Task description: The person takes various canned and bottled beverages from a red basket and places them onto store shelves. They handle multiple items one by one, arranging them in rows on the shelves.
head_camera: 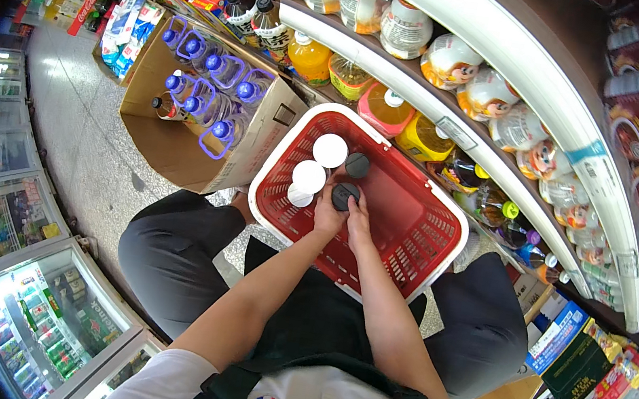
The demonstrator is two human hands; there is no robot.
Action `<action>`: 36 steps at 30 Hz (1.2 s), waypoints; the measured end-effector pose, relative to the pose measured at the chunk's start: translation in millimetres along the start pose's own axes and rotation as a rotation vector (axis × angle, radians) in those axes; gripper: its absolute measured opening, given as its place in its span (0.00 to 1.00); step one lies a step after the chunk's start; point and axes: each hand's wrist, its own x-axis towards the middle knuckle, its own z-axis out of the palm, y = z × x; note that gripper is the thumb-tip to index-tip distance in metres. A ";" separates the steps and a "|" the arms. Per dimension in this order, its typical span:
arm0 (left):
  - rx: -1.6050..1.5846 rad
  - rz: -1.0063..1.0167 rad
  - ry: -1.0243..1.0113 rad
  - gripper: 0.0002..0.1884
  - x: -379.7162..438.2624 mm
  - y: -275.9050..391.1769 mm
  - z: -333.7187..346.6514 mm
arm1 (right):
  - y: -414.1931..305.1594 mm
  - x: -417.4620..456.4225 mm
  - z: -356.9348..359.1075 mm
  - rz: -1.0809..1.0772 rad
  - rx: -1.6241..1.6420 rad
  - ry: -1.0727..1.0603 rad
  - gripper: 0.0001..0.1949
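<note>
Both hands reach down into a red plastic shopping basket (396, 173) with a white rim, between my knees. My left hand (330, 213) and my right hand (358, 220) close around a dark-capped container (346, 196) from either side. Just beyond it stands a second container with a dark lid (357, 165). Along the basket's left side are a white-lidded container (330, 150), another white-lidded container (308, 176) and a smaller white-topped one (300, 195). The bodies below the lids are mostly hidden. Bare red floor shows in the basket's right part.
A cardboard box (180, 143) with several blue-capped large bottles (220, 129) stands at the left. Beyond the basket curve shelves of drinks, including an orange juice bottle (308, 60). Glass-doored refrigerators (51, 321) line the left. Packaged goods (583, 371) are at the right.
</note>
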 end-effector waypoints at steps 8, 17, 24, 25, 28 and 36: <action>-0.324 -0.211 -0.087 0.40 24.1 -4.3 9.4 | -0.2 32.5 7.8 0.107 -0.199 0.031 0.29; -0.522 -0.153 -0.219 0.33 13.7 -8.9 -4.0 | -24.9 26.1 -4.8 0.079 0.038 -0.051 0.34; -0.135 -0.142 -0.461 0.23 -8.8 52.1 -61.5 | -92.8 -18.8 -31.7 -0.121 0.026 0.126 0.37; -0.050 -0.204 -0.503 0.20 -11.7 67.0 -71.8 | -106.2 -30.5 -32.7 -0.208 0.069 0.113 0.34; -0.221 -0.074 -0.668 0.18 -25.4 133.0 -114.1 | -182.9 -92.0 -21.5 -0.464 0.099 0.069 0.24; -0.379 0.989 -0.242 0.16 -58.4 417.9 -251.8 | -393.7 -213.1 10.6 -1.183 -0.094 -0.069 0.26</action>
